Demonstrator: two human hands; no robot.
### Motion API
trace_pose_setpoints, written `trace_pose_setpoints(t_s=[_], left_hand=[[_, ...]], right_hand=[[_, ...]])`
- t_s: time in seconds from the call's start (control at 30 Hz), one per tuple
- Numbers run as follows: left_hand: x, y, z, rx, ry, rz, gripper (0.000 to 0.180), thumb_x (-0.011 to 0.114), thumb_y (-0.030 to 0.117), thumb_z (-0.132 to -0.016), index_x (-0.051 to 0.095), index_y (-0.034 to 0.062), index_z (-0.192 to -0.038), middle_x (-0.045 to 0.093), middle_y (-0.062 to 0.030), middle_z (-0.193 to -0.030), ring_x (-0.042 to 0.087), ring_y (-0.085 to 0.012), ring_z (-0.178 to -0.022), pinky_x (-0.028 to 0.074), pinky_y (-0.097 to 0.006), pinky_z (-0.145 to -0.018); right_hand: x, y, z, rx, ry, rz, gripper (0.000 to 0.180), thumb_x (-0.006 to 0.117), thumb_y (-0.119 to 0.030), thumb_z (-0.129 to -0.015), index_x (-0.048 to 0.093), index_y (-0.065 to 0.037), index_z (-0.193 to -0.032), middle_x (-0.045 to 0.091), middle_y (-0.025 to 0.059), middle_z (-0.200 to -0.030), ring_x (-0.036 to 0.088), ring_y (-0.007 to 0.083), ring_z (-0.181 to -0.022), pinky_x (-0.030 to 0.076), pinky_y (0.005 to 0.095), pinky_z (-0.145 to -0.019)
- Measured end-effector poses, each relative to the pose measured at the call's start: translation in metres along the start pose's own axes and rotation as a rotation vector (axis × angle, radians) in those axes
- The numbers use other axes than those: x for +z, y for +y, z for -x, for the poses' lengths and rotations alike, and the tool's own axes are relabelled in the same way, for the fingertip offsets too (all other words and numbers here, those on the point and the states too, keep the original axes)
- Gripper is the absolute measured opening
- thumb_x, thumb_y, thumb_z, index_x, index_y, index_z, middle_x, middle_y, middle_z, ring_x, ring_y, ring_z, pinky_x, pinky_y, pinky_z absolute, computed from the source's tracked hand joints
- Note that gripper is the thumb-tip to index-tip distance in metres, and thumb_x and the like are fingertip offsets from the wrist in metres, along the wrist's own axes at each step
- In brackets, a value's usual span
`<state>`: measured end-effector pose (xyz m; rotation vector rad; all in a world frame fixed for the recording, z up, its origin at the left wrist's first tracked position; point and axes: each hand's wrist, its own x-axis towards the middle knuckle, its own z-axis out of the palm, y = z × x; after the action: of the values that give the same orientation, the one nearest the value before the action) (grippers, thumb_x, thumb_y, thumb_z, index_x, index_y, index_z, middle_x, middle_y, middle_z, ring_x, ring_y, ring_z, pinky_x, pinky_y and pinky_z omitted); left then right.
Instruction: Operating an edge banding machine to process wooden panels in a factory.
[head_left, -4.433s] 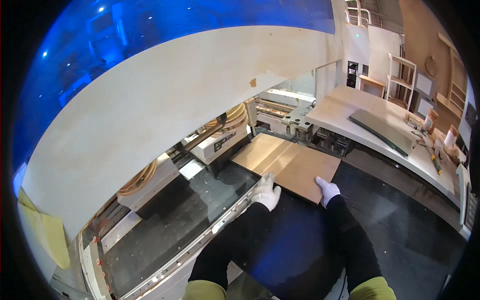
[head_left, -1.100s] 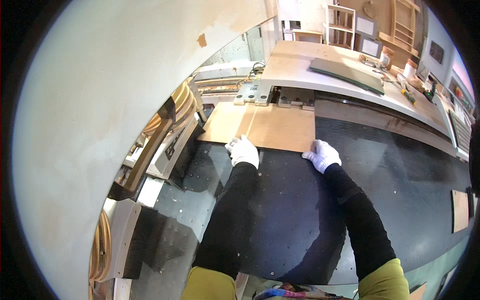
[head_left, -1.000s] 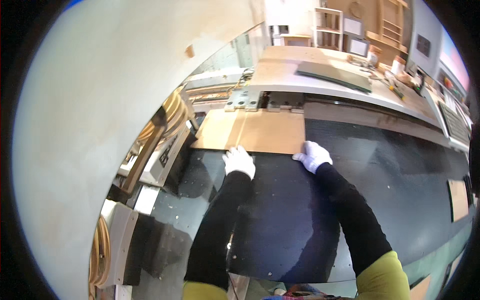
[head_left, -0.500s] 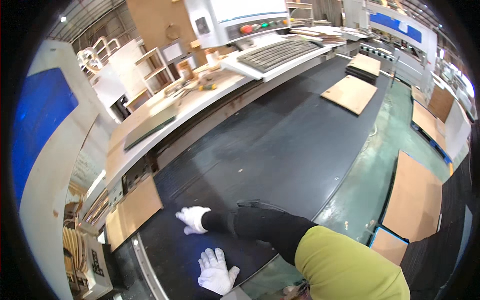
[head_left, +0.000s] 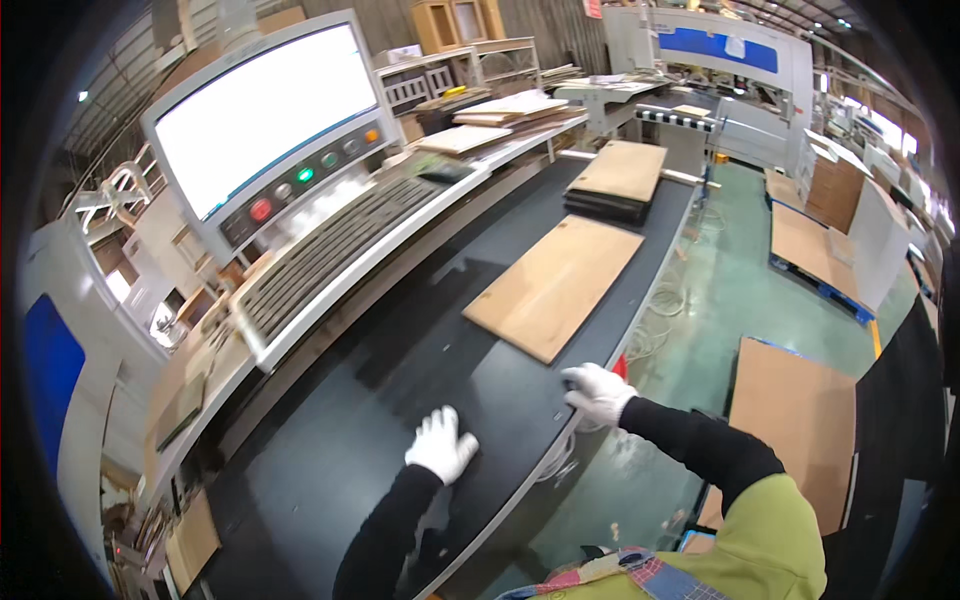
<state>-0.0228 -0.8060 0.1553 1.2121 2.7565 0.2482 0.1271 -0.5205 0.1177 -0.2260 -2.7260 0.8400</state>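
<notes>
My left hand (head_left: 441,443), in a white glove, rests flat on the black machine table (head_left: 400,370) with fingers spread and nothing in it. My right hand (head_left: 596,391), also gloved, lies on the table's near edge, just below the near corner of a light wooden panel (head_left: 553,285) lying flat on the table. Whether the right fingers touch the panel is unclear. Farther along the table a stack of panels (head_left: 620,178) lies with a wooden one on top.
A control console with a bright screen (head_left: 265,112), coloured buttons and a keyboard (head_left: 325,250) runs along the table's far side. Brown boards (head_left: 795,450) lie on pallets on the green floor at right. More boards (head_left: 500,110) are stacked behind the console.
My view has swung from the left end of the table to the right. Both hands left the earlier panel there and now rest near a different panel by the console.
</notes>
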Motion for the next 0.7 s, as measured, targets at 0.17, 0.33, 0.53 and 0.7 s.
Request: trace_pose_setpoints(t_s=[0.17,0.33,0.53,0.7], left_hand=[[0.01,0.023,-0.176,-0.176,0.276,0.042,0.066,0.05,0.036,-0.089,0.03,-0.0027,-0.138,0.038,-0.0246,-0.138,0.038,-0.0378,-0.128,0.031,-0.045,-0.107],[0.026,0.051,-0.293,-0.042,0.347,-0.083,0.069,0.055,0.042,-0.085,0.037,-0.0012,-0.135,0.043,-0.0215,-0.134,0.042,-0.0355,-0.123,0.029,-0.048,-0.107],[0.042,0.088,-0.313,-0.009,0.323,-0.036,0.068,0.055,0.046,-0.083,0.041,-0.0035,-0.129,0.049,-0.0215,-0.124,0.044,-0.0385,-0.118,0.027,-0.047,-0.107],[0.029,0.126,-0.279,0.289,0.25,0.1,0.068,0.062,0.041,-0.079,0.04,-0.0031,-0.127,0.048,-0.0212,-0.12,0.042,-0.0409,-0.117,0.027,-0.053,-0.106]], right_hand=[[-0.045,0.12,0.062,0.572,0.238,-0.031,0.036,0.059,-0.034,-0.083,0.063,-0.001,-0.095,0.066,0.0209,-0.089,0.064,0.0344,-0.086,0.05,0.0407,-0.078],[-0.041,0.16,0.09,0.767,0.222,-0.575,0.034,0.06,-0.027,-0.087,0.062,0.0,-0.107,0.067,0.0092,-0.078,0.064,0.0154,-0.066,0.052,0.0302,-0.065],[-0.076,0.182,0.025,0.751,0.286,-0.972,0.048,0.059,-0.025,-0.091,0.047,0.007,-0.125,0.063,0.0096,-0.088,0.063,0.0172,-0.073,0.054,0.0323,-0.068],[-0.087,0.18,-0.036,0.752,0.285,-1.603,0.049,0.063,-0.018,-0.089,0.044,0.004,-0.129,0.061,0.0125,-0.107,0.061,0.0201,-0.097,0.053,0.037,-0.084]])
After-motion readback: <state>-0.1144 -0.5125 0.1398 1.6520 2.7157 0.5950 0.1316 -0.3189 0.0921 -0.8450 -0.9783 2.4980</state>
